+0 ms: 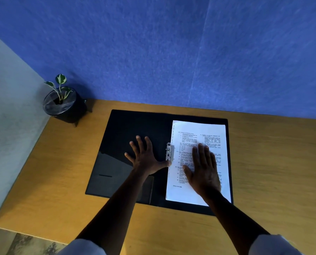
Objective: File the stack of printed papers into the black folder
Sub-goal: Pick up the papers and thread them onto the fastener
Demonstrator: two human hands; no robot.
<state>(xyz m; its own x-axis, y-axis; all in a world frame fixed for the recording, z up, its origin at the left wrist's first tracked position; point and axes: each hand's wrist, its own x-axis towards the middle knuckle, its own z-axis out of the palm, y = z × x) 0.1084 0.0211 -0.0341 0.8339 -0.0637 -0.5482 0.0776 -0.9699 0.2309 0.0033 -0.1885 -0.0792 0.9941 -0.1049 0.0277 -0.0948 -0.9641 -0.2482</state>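
The black folder (127, 126) lies open flat on the wooden desk. The stack of printed papers (199, 133) rests on its right half, left edge beside the metal clip (169, 151) at the spine. My left hand (146, 157) is spread flat on the folder's left inner cover, thumb reaching toward the clip's lower end. My right hand (203, 168) lies palm down on the papers with fingers together, covering their middle and lower part. Neither hand grips anything.
A small plant in a black pot (63, 105) stands at the desk's back left corner. A blue wall (171, 52) runs behind the desk (273, 162). The desk's left edge and front left corner border a grey wall and floor.
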